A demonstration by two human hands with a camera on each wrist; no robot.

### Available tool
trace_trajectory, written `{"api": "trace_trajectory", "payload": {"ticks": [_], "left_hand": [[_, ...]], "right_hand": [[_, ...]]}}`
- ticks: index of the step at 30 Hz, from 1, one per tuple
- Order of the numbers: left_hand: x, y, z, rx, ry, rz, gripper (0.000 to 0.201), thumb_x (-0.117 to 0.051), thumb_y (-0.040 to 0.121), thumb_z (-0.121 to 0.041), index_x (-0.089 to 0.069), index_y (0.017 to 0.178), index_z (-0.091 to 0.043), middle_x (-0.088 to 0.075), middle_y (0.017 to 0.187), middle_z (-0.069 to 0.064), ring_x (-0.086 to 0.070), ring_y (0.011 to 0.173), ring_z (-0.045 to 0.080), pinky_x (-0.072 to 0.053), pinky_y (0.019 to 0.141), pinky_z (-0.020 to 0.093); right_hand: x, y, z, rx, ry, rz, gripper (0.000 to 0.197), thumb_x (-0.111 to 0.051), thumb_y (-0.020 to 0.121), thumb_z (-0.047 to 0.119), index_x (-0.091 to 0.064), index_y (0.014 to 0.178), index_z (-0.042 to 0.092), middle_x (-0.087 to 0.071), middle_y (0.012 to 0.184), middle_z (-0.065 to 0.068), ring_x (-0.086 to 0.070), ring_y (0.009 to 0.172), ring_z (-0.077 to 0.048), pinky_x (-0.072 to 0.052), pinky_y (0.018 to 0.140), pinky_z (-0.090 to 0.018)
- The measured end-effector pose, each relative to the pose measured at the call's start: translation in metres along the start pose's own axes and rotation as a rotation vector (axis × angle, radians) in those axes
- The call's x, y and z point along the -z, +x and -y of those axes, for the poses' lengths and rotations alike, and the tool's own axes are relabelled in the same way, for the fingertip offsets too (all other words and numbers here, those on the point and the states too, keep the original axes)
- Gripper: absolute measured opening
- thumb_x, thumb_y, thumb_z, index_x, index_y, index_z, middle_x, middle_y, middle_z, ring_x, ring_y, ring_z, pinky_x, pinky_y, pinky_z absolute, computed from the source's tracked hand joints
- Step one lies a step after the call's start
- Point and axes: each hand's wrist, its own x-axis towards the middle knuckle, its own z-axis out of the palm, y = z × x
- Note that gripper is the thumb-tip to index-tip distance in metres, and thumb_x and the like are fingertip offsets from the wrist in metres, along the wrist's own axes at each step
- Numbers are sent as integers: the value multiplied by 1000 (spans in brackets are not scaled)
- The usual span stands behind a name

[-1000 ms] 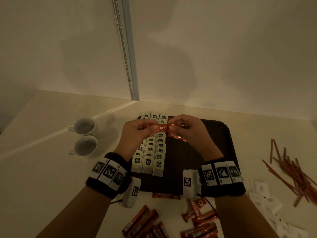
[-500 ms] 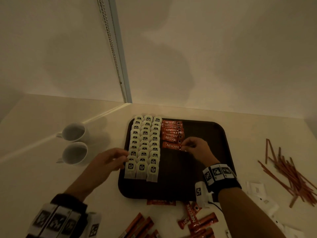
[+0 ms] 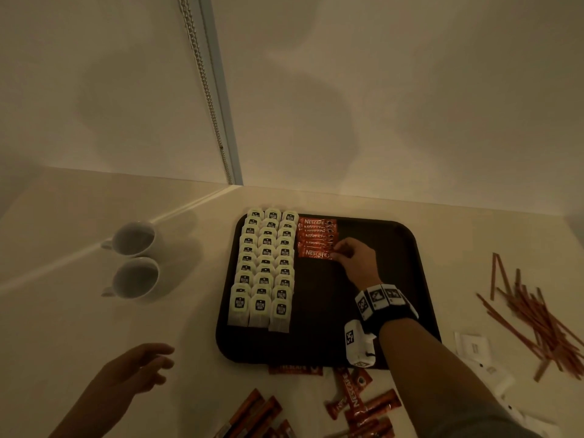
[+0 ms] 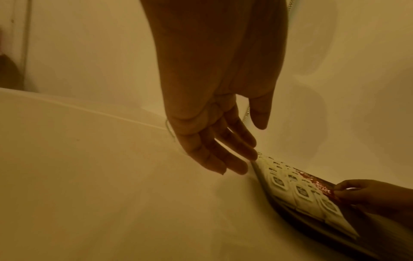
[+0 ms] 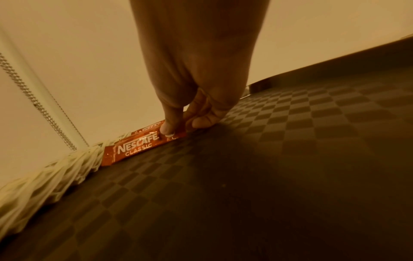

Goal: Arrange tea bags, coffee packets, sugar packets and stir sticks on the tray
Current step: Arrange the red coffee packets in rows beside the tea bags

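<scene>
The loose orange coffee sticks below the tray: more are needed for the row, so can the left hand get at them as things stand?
Probably yes. The left hand hovers open and empty over bare counter, and nothing stands between it and the loose orange coffee sticks.

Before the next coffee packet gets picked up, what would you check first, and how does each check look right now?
1. Last coffee packet lies flat on the tray: ok.
2. It lines up with the column above it: ok.
3. Right hand has let go: not ok, the fingertips still pinch its end.
4. Left hand is free: ok, open and empty.
5. Loose coffee packets are within reach: ok.
6. Tea bags are undisturbed: ok.
</scene>
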Motion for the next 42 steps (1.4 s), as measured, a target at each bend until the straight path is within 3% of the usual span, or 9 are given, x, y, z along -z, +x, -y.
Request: {"api": "trace_trajectory", "payload": {"ticks": [13,19,23,28,34,37,40,42], "left_hand": [[-2,-2,2,35,4,7,19,-52,93,-2,-69,94,-10,-73,82,8,-65,79,34,-50,72,36],[-1,-4,2,42,-9,-2,19,-52,93,0,-69,94,-7,-72,84,13,-64,77,35,-48,70,36],[-2,-5,2,51,-15,-1,19,-51,93,0,-69,95,-7,-71,85,14,-63,76,34,-48,70,35],[-3,-7,0,43,-23,-1,19,-51,93,1,-69,94,-5,-71,84,15,-63,76,35,-48,71,36],[-3,-10,2,7,-7,-10,19,-52,93,0,-70,93,-8,-72,83,13,-65,76,34,-48,71,37],[-4,-16,7,-33,30,6,20,-52,93,-1,-69,94,-10,-72,83,11,-65,77,33,-48,71,35],[-8,-25,16,-59,71,40,20,-52,93,1,-69,94,-10,-71,85,11,-65,77,33,-46,71,35],[-9,-33,26,-66,105,73,20,-52,93,0,-69,94,-12,-72,84,10,-65,78,32,-46,72,35]], "right_hand": [[-5,4,-3,4,-69,-30,20,-71,80,18,-60,97,16,-59,105,0,-55,97,-12,-44,84,-23],[-7,-5,-4,79,-84,-25,32,-79,72,23,-57,95,18,-50,102,4,-49,85,-4,-33,65,-10],[-10,-4,-4,76,-121,-39,34,-77,73,22,-54,98,17,-48,104,3,-49,89,-8,-34,68,-11],[-12,-2,-2,64,-132,-49,30,-75,76,23,-54,96,17,-49,106,1,-48,90,-8,-38,78,-20],[6,-16,11,110,-15,-85,25,-70,81,33,-55,96,18,-54,101,2,-51,83,-5,-35,65,-13],[28,-48,27,147,-33,143,19,-63,87,32,-59,100,19,-58,97,8,-55,88,-4,-41,72,-15],[47,-96,31,117,-217,436,20,-60,89,35,-61,102,20,-59,95,9,-56,88,-4,-45,77,-18],[57,-128,22,92,-334,555,24,-62,88,37,-61,104,19,-60,99,6,-56,91,-7,-43,76,-15]]}}
